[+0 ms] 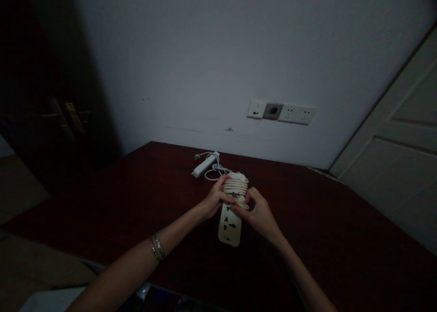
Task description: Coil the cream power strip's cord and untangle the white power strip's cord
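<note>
- A cream-coloured plastic power strip (229,224), long and flat with dark socket holes on its face, was held just above the dark reddish-brown wooden table (341,239), socket face up, its near end pointing toward the person.
- Its own pale cord (236,184) was seen coiled in tight turns around the far end of the strip; the coil appeared to be kept in place by the grip of both hands rather than by any tie, though none could be ruled out in the dim light.
- The left hand (215,198) was closed on the left side of the cord coil, fingers curled together over the turns and thumb laid across the strip's face, apparently so that the winding was pinned from slipping.
- The right hand (259,214) was pressed to the right edge of the strip just below the coil, fingers bent and pinched on what looked like the cord's end or plug; the exact item in the pinch could not be told.
- A thin metal bracelet (157,247) was noted on the left wrist.
- Beyond the strip, farther along the table toward the wall, a second white power strip (204,165) lay flat with its thin white cable (215,171) loose in a loop, touching nothing held.
- On the pale wall (205,52) behind the strip, a row of white wall sockets (282,112) was fixed, none seen in use.
- A dark door with a brass handle (70,116) stood left of the strip; a white panelled door (399,157) stood to its right.
</note>
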Demonstrator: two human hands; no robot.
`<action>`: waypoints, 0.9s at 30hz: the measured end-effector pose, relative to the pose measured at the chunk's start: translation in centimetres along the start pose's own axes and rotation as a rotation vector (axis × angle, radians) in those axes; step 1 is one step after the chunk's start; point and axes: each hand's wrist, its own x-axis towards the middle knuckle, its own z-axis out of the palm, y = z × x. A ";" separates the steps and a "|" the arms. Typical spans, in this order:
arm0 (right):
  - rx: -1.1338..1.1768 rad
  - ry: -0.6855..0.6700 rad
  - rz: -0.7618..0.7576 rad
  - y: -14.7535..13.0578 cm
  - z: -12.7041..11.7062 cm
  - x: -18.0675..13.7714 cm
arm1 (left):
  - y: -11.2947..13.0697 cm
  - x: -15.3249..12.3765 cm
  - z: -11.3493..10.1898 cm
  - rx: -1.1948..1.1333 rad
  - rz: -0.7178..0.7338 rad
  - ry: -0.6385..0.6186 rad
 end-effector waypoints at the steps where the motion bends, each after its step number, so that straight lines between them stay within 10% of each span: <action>1: -0.020 0.008 0.005 0.1 0.1 0.0 | 0.0 0.0 0.0 0.001 0.003 -0.001; 10: -0.067 0.227 -0.041 -0.1 0.5 0.0 | 0.2 -0.5 1.1 0.032 0.085 0.045; 18: 0.421 0.050 0.098 0.5 0.5 0.4 | 0.9 -0.2 0.8 0.025 0.152 0.049; 27: 0.430 0.042 -0.051 0.9 -0.3 0.3 | 1.7 0.0 -0.2 0.216 0.181 -0.162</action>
